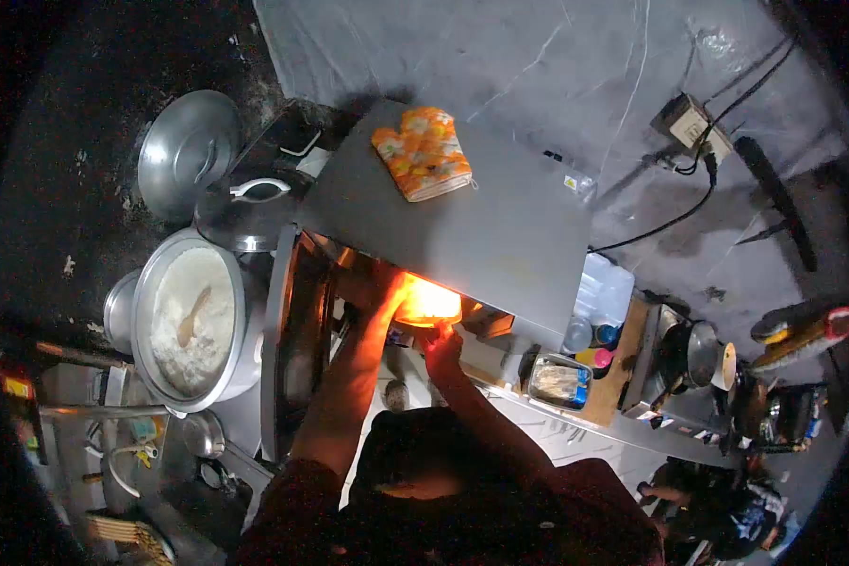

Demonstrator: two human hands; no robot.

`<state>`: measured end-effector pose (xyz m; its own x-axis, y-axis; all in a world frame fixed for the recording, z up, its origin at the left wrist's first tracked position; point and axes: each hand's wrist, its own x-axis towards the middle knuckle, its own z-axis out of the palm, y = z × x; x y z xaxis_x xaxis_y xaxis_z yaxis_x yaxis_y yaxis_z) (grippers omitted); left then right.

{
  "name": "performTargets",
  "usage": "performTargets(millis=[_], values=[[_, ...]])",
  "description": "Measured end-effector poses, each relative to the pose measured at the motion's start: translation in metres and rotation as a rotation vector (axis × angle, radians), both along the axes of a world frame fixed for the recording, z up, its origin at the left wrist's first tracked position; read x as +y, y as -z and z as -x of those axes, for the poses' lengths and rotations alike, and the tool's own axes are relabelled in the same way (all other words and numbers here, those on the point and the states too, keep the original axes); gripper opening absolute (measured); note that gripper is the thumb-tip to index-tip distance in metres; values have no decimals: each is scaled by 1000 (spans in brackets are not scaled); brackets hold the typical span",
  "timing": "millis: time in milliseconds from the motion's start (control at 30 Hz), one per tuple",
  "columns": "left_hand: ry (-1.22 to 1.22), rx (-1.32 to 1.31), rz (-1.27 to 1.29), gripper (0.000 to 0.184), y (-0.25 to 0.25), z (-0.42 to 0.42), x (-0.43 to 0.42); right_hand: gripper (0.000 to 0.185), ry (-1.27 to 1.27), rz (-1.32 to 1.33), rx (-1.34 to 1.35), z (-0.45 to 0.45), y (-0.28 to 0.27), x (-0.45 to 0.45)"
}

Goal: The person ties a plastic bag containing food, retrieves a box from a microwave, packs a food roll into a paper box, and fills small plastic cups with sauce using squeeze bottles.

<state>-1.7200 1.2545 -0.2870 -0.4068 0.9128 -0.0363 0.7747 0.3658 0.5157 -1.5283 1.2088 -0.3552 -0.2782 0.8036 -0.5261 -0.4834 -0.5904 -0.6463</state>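
A shallow pan (431, 304), washed out by bright orange light, is at the mouth of an oven (500, 226). My left hand (392, 291) grips its left side, the fingers partly lost in the glare. At the near rim, my right hand (441, 343) has its fingers closed on the pan's edge. What the pan holds is too bright to make out. To the left of my left forearm, the oven door (297, 368) stands open. On the oven's top lies an orange flowered oven mitt (424, 156).
Left of the door stands a large metal pot (241, 325) of white powder with a wooden spoon (193, 316). Behind it are a lidded pot (252, 212) and a metal lid (189, 156). A foil-like tray (558, 381) sits right, and a socket box (693, 127) hangs on the wall.
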Motion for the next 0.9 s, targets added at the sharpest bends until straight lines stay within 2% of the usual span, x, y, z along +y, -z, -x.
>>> performTargets(millis=[100,200,300,333,400,500,567,600,633,700,767,833,867,900], values=[[-27,-12,-34,45,7,7,9,23,-305,-243,-27,-14,15,6],[-57,-39,-63,44,14,14,9,28,-307,-275,71,-10,30,3],[-78,-59,-90,44,9,13,7,37,-333,-552,-100,1,33,12],[-89,-71,-114,44,14,13,3,39,-323,-725,-244,-3,23,16],[-113,-97,-126,43,6,8,-4,30,-92,-121,203,19,60,18],[-160,-154,-288,43,21,0,-41,47,9,-11,320,10,42,8],[-108,-158,-593,43,53,-6,-85,47,-64,-53,130,2,57,0],[-157,-155,-540,44,44,-19,-110,47,-85,-59,69,-4,62,-10],[-209,-149,-485,45,25,-34,-137,46,-115,-34,46,-14,63,-21],[-301,-185,-307,48,0,-57,-185,45,-190,93,28,-44,31,-40],[-272,-103,-352,46,-50,-89,-223,44,-272,238,-6,-83,2,-60],[-255,-401,-68,42,-137,-101,-239,43,-347,387,-43,-124,-49,-74],[-235,-548,71,40,-163,-102,-243,43,-367,445,-67,-139,-74,-79],[-219,-463,30,39,-167,-95,-258,43,-363,483,-103,-147,-94,-85]])
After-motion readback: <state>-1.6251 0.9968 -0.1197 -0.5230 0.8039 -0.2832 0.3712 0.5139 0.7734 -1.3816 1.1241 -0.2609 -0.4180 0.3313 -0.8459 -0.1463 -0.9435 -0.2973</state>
